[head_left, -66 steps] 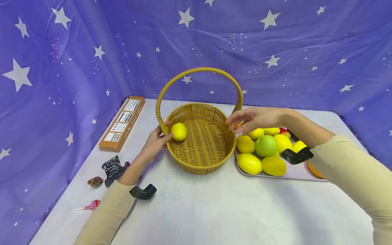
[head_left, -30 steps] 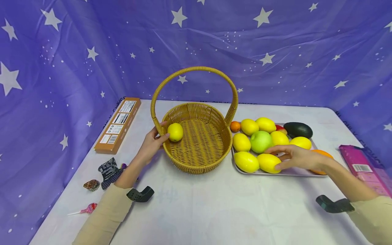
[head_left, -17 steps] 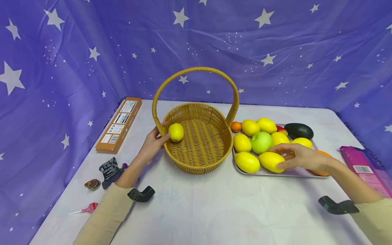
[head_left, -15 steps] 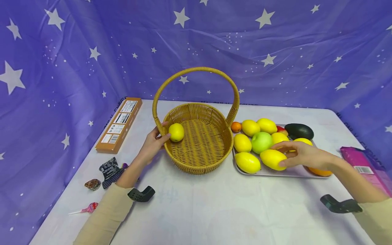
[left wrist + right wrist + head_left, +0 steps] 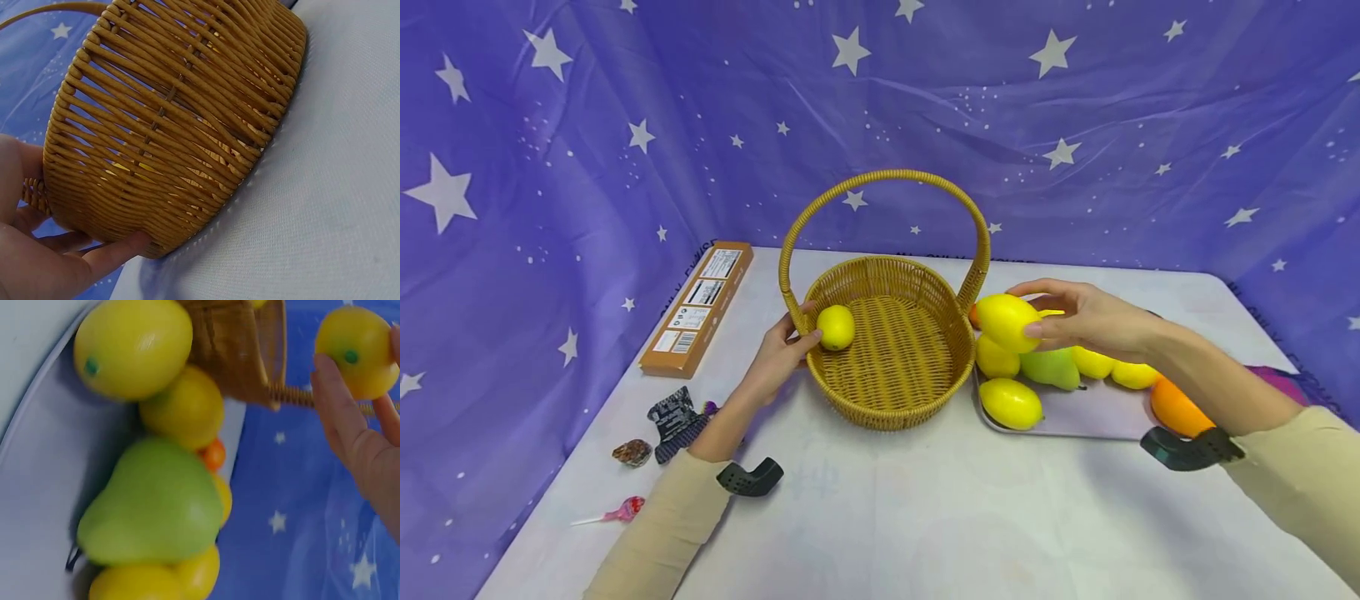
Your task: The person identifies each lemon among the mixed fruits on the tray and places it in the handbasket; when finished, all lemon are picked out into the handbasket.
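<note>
My left hand (image 5: 777,357) grips the left side of a wicker basket (image 5: 891,415), by its rim where the tall handle starts. In the left wrist view, fingers press against the woven wall. Inside the basket, near that hand, lies one yellow lemon (image 5: 837,327). My right hand (image 5: 1086,317) holds another lemon (image 5: 1007,322) in the air, over the left part of the fruit tray (image 5: 1093,417). The right wrist view shows this raised lemon (image 5: 356,350) between thumb and fingers. Below it on the tray sit a green pear (image 5: 153,506) and several lemons.
An orange (image 5: 1180,408) lies at the tray's right. Left of the basket are a long brown box (image 5: 697,308), a dark patterned wrapper (image 5: 676,421), a small brown shell-like piece (image 5: 632,452) and a lollipop (image 5: 625,508). A pink packet (image 5: 1276,383) is partly hidden behind the right arm.
My right hand has picked the lemon from the tray's front row, lifted it and carried it left toward the basket. My left hand has stayed on the basket.
</note>
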Motion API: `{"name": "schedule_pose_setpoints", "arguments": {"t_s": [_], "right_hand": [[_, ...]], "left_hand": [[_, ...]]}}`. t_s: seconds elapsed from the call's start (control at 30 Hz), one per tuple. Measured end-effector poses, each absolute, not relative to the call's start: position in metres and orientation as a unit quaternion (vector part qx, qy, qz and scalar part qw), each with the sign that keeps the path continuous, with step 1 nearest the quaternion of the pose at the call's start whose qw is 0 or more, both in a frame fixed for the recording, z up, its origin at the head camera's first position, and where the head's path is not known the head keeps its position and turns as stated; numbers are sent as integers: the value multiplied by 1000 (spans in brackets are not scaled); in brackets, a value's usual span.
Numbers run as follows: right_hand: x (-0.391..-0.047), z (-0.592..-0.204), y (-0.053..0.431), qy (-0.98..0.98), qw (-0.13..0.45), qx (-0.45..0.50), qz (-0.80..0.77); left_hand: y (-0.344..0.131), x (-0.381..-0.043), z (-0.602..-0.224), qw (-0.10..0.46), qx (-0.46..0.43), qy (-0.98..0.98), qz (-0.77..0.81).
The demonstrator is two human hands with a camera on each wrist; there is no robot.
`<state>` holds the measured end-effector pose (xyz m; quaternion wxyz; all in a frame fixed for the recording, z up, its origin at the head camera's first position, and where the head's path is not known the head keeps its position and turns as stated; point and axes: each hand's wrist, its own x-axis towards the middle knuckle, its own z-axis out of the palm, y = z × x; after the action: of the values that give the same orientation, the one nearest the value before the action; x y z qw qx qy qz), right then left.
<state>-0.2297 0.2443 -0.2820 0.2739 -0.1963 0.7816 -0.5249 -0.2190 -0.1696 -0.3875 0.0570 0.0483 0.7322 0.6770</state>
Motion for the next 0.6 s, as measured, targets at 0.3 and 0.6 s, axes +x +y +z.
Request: {"name": "schedule_pose_setpoints", "arguments": {"t_s": [0.3,0.6], "right_hand": [[-250,-294,160,723,334,-190,-574],[-255,-326,95,727,372,-173,-550]], "left_hand": [[-169,-219,-387,56,45,736,673],[-168,-218,-386,54,43,731,679]]}}
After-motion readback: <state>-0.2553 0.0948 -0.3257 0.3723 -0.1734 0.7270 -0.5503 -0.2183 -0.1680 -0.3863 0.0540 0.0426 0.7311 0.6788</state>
